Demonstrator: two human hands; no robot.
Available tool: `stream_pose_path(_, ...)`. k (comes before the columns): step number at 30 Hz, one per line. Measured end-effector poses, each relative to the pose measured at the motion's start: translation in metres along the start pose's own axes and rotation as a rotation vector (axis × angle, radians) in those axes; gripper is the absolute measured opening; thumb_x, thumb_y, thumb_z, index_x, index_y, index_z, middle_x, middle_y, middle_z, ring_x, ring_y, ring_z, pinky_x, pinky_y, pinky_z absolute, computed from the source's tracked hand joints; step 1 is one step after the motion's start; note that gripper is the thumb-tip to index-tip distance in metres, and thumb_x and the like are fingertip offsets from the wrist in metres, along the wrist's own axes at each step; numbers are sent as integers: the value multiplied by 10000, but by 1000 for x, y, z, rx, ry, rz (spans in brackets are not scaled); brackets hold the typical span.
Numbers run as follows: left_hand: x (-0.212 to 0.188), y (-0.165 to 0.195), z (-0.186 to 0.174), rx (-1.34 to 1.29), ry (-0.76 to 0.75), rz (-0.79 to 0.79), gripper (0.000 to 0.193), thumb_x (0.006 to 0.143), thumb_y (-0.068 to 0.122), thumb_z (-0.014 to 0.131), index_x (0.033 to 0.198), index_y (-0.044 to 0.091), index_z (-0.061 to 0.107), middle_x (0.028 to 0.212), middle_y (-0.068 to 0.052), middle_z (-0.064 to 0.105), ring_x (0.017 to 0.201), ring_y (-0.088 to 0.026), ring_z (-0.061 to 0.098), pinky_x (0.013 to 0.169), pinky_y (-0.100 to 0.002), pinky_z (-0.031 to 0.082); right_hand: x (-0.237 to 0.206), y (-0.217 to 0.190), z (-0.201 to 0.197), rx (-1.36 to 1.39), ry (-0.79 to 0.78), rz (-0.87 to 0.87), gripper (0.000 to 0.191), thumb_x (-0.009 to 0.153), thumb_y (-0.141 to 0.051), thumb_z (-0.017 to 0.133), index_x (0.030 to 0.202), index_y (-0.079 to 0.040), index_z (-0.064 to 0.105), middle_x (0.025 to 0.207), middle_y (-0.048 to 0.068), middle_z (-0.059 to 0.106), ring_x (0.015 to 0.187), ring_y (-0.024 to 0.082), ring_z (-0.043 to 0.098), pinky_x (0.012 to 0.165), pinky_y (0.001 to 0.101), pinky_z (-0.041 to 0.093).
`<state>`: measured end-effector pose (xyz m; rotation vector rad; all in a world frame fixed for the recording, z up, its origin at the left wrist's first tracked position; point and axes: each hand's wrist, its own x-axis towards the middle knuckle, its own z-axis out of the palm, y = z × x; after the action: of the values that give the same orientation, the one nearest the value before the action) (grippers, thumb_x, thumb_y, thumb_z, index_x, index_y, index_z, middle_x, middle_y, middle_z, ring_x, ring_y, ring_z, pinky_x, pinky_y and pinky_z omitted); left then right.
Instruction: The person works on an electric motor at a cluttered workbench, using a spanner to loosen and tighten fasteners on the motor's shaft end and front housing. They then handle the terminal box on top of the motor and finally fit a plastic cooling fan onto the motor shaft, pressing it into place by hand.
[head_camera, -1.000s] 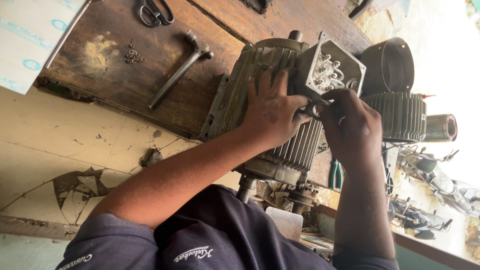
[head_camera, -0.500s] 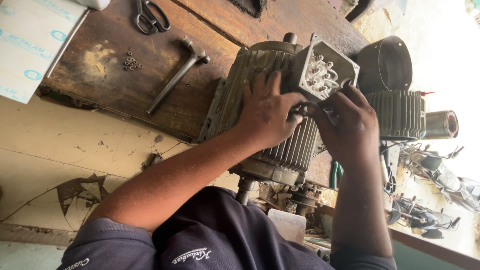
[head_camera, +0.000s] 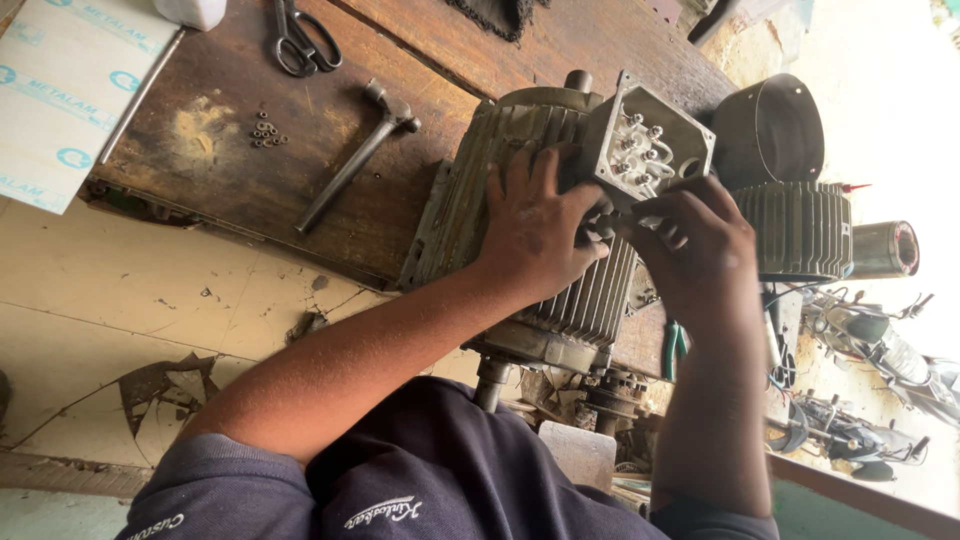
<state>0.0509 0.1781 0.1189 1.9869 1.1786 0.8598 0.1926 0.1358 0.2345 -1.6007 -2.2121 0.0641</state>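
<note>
A grey-green finned electric motor (head_camera: 590, 300) lies on a worn wooden bench (head_camera: 330, 230). Its open terminal box (head_camera: 650, 140) shows studs and wire loops. My left hand (head_camera: 535, 235) lies flat on the motor's fins, fingers spread, beside the box. My right hand (head_camera: 695, 250) is just below the box, fingers curled around a small dark piece (head_camera: 608, 222) that sits between both hands; what the piece is cannot be made out.
On the bench lie a metal T-handled tool (head_camera: 355, 160), scissors (head_camera: 300, 40), several small nuts (head_camera: 265, 130) and a white printed sheet (head_camera: 60, 100). A black fan cover (head_camera: 765, 130) and a second finned motor (head_camera: 800, 230) stand beyond. Green-handled pliers (head_camera: 675, 345) hang below.
My right hand has shifted slightly from the terminal box's edge toward my left hand. My left hand stays on the fins.
</note>
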Motion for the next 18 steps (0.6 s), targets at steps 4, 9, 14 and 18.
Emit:
stream_pose_path(4, -1, -1, 0, 21, 33, 20, 590, 721, 455, 880, 1202, 182, 674, 1399, -261, 375, 1403, -490, 268, 1107, -811, 111, -1, 5, 17, -284, -4, 218, 257, 937, -187, 869, 841, -10, 707, 790, 89, 708, 730, 186, 689, 658, 344, 542)
stream_pose_path(9, -3, -2, -1, -1, 75, 36, 558, 715, 437, 889, 1174, 197, 681, 1392, -252, 384, 1416, -499, 259, 1105, -800, 134, -4, 8, 2, 441, -107, 409, 241, 890, -187, 743, 1105, -89, 698, 928, -4, 752, 814, 70, 706, 717, 251, 576)
stream_pose_path(14, -2, -1, -2, 8, 41, 13, 534, 721, 433, 890, 1167, 222, 684, 1399, -238, 383, 1425, -496, 249, 1120, -794, 126, -7, 10, 6, 18, -29, 5, 178, 970, -175, 814, 1044, -52, 708, 955, 65, 729, 837, 123, 701, 705, 296, 566)
stream_pose_path(18, -2, -2, -2, 24, 45, 21, 567, 708, 447, 894, 1180, 219, 678, 1393, -250, 378, 1415, -502, 249, 1115, -796, 122, -9, 11, 33, -256, 154, 15, 264, 959, -176, 874, 889, -51, 651, 795, 77, 658, 679, 120, 617, 582, 306, 487)
